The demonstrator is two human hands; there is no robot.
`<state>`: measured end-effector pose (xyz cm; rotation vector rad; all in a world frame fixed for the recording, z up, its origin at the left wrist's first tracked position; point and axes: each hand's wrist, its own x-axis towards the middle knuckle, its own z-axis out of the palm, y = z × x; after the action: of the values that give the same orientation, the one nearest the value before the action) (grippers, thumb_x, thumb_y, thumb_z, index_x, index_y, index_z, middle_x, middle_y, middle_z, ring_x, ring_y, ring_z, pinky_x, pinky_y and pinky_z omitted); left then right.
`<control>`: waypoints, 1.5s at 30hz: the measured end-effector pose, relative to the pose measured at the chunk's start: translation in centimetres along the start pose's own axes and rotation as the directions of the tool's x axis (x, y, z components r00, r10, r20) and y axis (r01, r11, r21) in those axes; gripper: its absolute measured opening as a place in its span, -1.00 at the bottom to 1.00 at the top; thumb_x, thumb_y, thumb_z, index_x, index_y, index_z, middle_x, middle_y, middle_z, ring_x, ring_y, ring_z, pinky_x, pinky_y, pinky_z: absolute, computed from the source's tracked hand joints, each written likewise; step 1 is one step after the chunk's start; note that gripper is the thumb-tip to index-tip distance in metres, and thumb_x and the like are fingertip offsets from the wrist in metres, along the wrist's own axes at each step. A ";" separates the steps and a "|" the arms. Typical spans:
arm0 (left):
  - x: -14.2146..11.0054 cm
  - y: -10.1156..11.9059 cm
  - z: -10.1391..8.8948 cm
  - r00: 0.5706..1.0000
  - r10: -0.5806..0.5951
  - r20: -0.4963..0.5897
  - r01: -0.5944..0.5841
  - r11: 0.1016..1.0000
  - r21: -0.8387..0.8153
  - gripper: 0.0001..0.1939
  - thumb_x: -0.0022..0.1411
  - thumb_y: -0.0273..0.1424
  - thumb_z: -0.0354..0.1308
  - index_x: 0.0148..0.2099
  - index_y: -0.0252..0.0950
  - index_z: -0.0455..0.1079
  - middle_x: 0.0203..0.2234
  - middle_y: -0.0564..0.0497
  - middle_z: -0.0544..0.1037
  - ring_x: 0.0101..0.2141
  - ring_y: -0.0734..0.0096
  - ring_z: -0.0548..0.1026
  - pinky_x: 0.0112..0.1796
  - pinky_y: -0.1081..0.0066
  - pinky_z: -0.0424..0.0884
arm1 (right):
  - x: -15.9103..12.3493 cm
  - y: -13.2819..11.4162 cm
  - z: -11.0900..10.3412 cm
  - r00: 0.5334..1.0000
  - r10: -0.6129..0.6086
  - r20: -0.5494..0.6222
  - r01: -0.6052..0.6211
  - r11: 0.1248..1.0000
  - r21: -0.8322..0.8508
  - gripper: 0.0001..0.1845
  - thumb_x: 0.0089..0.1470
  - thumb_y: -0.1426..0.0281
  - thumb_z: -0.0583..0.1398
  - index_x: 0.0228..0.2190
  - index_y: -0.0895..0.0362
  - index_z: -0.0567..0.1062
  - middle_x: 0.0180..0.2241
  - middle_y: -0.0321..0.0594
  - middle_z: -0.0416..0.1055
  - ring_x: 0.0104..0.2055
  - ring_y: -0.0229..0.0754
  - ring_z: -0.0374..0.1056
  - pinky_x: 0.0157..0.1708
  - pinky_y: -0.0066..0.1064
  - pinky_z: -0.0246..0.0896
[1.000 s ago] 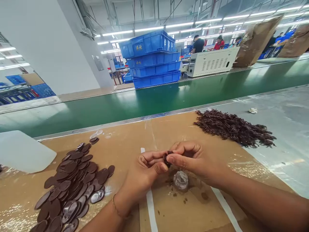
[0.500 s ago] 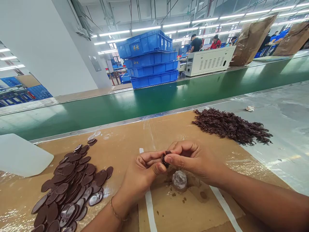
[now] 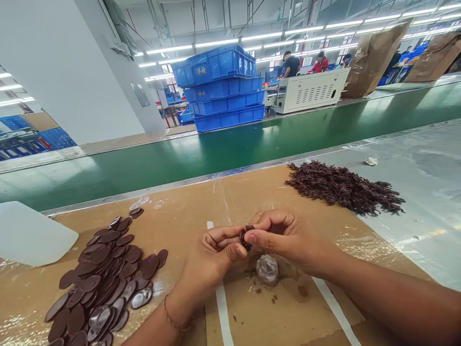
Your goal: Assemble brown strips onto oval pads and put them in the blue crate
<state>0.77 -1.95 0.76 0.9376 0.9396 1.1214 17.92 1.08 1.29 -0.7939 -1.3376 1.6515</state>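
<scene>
Between the fingertips of both hands is a small dark brown piece (image 3: 245, 237), mostly covered by the fingers. My left hand (image 3: 218, 252) pinches it from the left with thumb and forefinger. From the right, my right hand (image 3: 279, 235) pinches the same spot, thumb against forefinger. Just below the fingers, a small clear round container (image 3: 267, 270) sits on the brown board. To the left lies a heap of flat oval brown discs (image 3: 101, 274), some shiny. A pile of dark brown, twisted small pieces (image 3: 342, 187) is at the right.
A white plastic container (image 3: 34, 233) lies at the left edge. Behind the brown board (image 3: 187, 204) runs a green conveyor belt (image 3: 162, 156). Stacked blue crates (image 3: 226, 89) and a cream machine housing (image 3: 311, 91) stand beyond it. Several people work in the background.
Both hands keep nearly the same pinch on the small brown piece. The whole view has shifted very slightly to the left.
</scene>
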 end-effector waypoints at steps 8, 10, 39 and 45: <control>0.1 -0.2 -0.3 1.000 0.000 0.005 0.000 0.999 0.033 -0.69 -0.06 -0.35 0.47 -0.21 -0.28 0.62 -0.32 -0.08 0.70 -0.37 0.39 0.63 -0.30 0.51 0.48 | 0.1 0.0 0.2 1.000 0.022 -0.010 -0.022 1.000 0.013 -0.71 -0.32 0.27 0.50 -0.61 0.15 0.56 -0.53 -0.30 0.45 -0.46 -0.29 0.30 -0.48 -0.46 0.19; 0.1 -0.3 -0.4 1.000 0.005 0.010 -0.005 0.999 0.037 -0.68 -0.05 -0.34 0.46 -0.19 -0.29 0.61 -0.33 -0.08 0.70 -0.36 0.36 0.63 -0.29 0.49 0.49 | 0.1 0.0 0.2 1.000 0.018 -0.009 -0.018 1.000 0.015 -0.71 -0.32 0.27 0.50 -0.61 0.14 0.57 -0.53 -0.30 0.45 -0.46 -0.30 0.30 -0.48 -0.47 0.19; 0.8 -0.9 -1.4 0.997 0.036 0.074 -0.041 0.997 0.067 -0.65 -0.07 -0.32 0.47 -0.16 -0.24 0.62 -0.41 -0.03 0.69 -0.39 0.36 0.61 -0.16 0.36 0.50 | 0.3 0.0 0.3 0.999 0.032 0.002 -0.032 0.998 0.050 -0.68 -0.30 0.25 0.49 -0.59 0.16 0.53 -0.51 -0.31 0.47 -0.45 -0.30 0.36 -0.45 -0.44 0.27; 0.8 -0.5 -1.1 0.997 0.034 0.065 -0.038 0.997 0.061 -0.68 -0.06 -0.35 0.47 -0.18 -0.22 0.62 -0.35 -0.03 0.69 -0.38 0.43 0.60 -0.22 0.47 0.50 | 0.3 0.2 0.3 1.000 0.017 -0.007 -0.017 0.996 0.087 -0.70 -0.33 0.29 0.50 -0.60 0.15 0.54 -0.51 -0.32 0.48 -0.46 -0.33 0.36 -0.45 -0.47 0.26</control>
<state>0.04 -1.07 -0.18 1.0391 0.9130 1.0912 17.43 1.20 1.14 -0.7609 -1.2477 1.7069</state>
